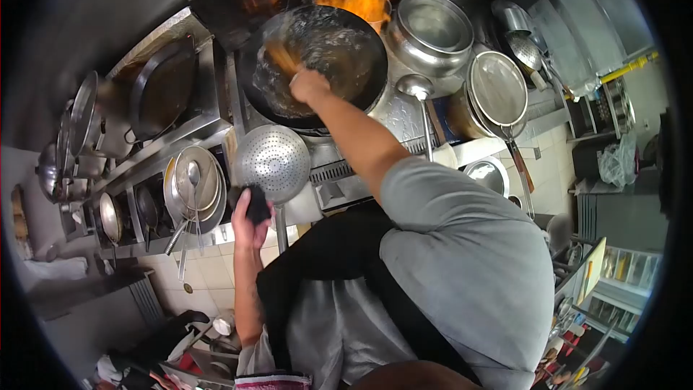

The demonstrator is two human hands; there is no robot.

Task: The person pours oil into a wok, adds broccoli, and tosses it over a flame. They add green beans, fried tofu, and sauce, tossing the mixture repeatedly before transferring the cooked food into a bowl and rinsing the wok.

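My right hand [310,87] reaches over a large black wok [372,65] on the stove. Its fingers are closed on a tan bamboo wok brush [283,56], smeared by motion against the wok's wet inner surface. Murky liquid [339,76] swirls in the wok. Lower left, my left hand [249,227] is closed around a bunched black cloth [258,206]. A round perforated skimmer [273,162] lies just beside that hand, its handle pointing down toward my apron.
Orange flames [364,3] rise behind the wok. A metal pot [433,29], a ladle [415,87] and a mesh strainer [498,90] stand to the right. On the left are another dark pan [162,90] and stacked strainers [195,180] with handles jutting out.
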